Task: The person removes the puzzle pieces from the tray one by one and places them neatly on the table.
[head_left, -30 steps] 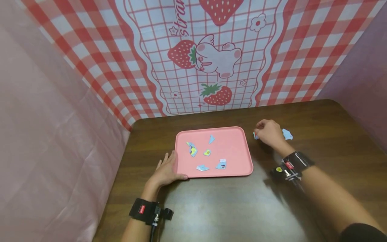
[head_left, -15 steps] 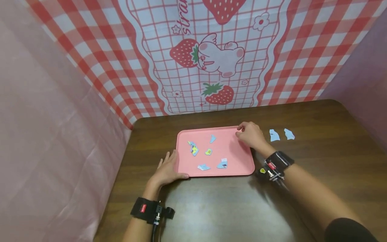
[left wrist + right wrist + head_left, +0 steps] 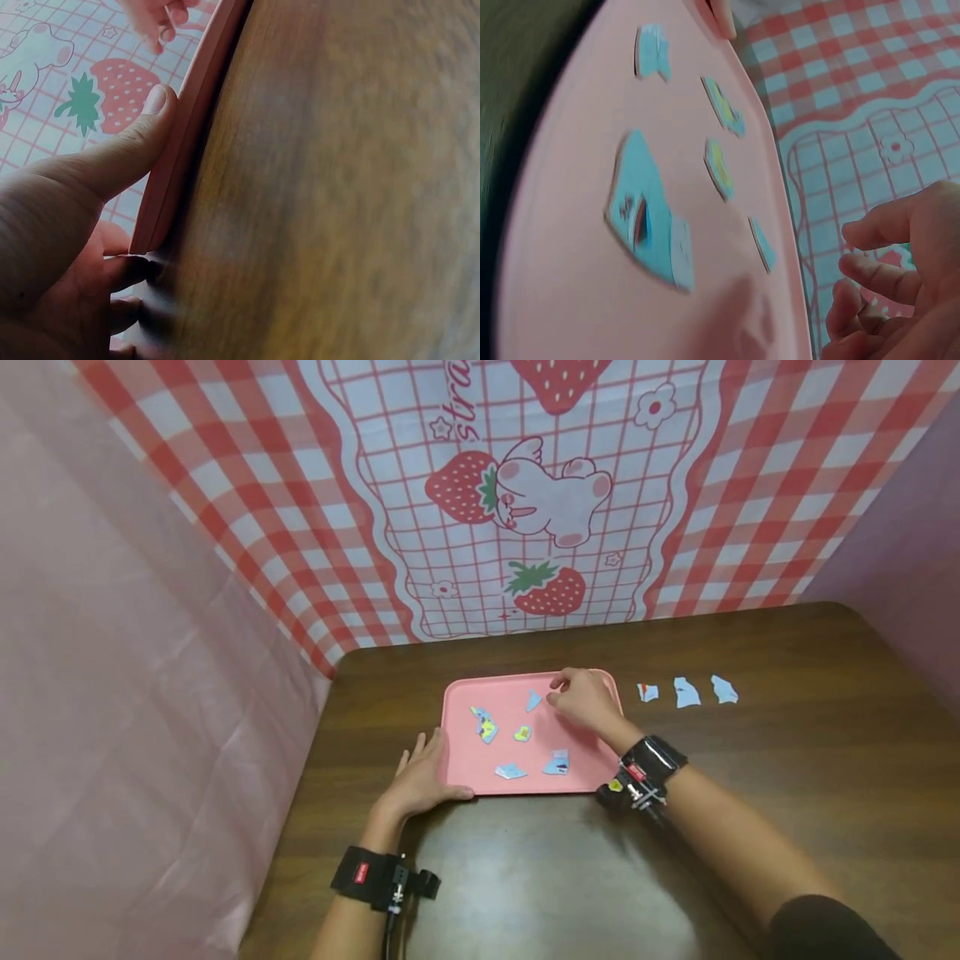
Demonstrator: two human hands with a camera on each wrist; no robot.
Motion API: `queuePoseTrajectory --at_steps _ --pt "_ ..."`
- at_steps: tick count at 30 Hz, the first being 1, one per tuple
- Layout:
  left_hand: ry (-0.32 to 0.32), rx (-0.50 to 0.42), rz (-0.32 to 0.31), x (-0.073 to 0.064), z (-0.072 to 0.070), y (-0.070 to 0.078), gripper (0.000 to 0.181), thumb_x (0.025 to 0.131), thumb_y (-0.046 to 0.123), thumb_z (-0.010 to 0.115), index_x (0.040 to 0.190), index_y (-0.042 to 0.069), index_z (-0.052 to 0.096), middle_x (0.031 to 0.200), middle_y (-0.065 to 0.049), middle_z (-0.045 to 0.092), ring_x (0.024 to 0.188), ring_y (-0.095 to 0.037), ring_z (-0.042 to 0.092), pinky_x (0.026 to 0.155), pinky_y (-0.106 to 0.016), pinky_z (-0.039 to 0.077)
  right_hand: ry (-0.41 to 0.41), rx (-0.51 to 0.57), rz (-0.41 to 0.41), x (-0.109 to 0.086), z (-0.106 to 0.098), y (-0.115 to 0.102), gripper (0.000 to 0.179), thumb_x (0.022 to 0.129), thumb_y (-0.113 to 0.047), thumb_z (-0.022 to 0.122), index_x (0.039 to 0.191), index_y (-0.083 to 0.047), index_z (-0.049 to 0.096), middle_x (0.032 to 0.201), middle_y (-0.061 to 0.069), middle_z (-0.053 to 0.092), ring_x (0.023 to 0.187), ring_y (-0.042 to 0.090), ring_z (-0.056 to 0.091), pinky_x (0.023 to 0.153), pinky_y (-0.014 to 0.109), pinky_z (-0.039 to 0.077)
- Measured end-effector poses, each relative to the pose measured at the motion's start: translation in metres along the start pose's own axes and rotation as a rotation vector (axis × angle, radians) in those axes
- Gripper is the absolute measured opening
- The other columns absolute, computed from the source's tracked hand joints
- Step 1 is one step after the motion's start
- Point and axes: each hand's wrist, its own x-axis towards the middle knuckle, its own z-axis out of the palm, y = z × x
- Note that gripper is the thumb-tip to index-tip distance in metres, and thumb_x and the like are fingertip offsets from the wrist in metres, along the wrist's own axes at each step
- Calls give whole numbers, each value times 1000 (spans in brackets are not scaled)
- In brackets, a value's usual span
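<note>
Right hand, fingers parted, masks tray at two o'clock; blue piece just beside. Left hand, fingers spread, touches eight-o'clock corner.

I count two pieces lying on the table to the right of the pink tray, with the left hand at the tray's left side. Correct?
Not quite: the head view shows three pieces, not two, lying on the table to the right of the pink tray. The left hand is at the tray's left side, as you say.
</note>
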Motion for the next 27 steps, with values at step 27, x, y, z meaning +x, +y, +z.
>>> queuePoseTrajectory --at_steps 27 --pt "-1 26 2 1 1 -1 123 77 60 80 161 3 13 167 -15 12 153 -40 4 117 -64 7 -161 -258 -62 -5 94 -65 20 81 -22 75 89 -6 65 84 10 62 69 26 59 57 43 49"
